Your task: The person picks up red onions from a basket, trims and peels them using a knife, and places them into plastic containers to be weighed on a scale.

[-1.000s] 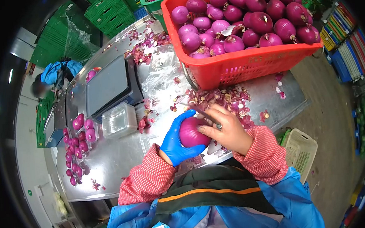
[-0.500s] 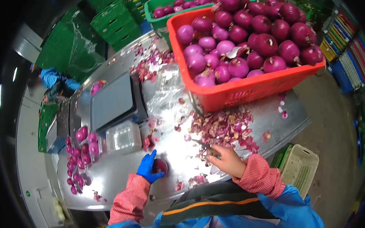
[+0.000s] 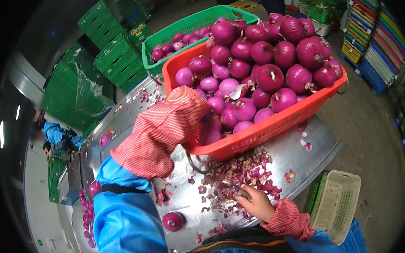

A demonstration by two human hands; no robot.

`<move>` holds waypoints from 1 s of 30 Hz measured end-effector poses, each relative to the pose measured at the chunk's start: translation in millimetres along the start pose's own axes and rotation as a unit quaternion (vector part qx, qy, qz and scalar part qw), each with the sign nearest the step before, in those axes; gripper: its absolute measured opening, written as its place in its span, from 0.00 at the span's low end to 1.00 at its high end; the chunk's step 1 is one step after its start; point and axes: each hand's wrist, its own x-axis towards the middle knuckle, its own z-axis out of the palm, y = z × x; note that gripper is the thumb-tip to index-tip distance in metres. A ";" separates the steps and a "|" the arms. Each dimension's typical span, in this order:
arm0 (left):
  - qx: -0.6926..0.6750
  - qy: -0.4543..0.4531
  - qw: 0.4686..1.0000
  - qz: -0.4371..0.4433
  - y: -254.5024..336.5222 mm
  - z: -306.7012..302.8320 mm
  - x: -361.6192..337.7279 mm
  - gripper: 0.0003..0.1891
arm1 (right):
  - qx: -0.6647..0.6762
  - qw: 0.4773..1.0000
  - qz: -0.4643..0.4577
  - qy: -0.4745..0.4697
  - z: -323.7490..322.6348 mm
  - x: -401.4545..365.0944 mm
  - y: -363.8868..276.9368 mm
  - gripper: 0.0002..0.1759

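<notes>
My left arm, in a red checked sleeve, stretches to the left side of a red basket [image 3: 267, 130] heaped with red onions [image 3: 245, 109]. The hand itself is hidden behind the cuff, among the onions. My right hand [image 3: 258, 205] is closed round a small knife [image 3: 235, 185], held low over a pile of onion skins [image 3: 246, 167]. One red onion [image 3: 172, 222] lies alone on the metal table [image 3: 190, 237], left of my right hand.
A green crate [image 3: 145, 56] with onions stands behind the basket. More onions [image 3: 86, 210] lie at the table's left edge. A person in blue [image 3: 56, 134] is at the far left. Beige and green crates [image 3: 339, 202] stand at the lower right; green crates [image 3: 116, 62] are stacked behind.
My left hand has let go of the onion on the table and moved up and forward to the red basket. The view has shifted. My right hand still holds the knife over the skins.
</notes>
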 end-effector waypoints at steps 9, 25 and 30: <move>-0.034 -0.048 0.998 -0.019 6.2 -0.6 -0.1 0.44 | -0.017 0.998 0.008 0.063 -23.1 -10.7 5.1 0.14; -0.836 0.049 0.512 0.193 82.3 70.9 -218.0 0.48 | -0.174 0.920 -0.303 0.179 -61.9 15.1 -106.1 0.14; -0.805 0.062 0.561 0.183 93.5 107.8 -250.0 0.44 | -0.292 0.873 -0.364 0.140 -46.9 10.5 -119.6 0.19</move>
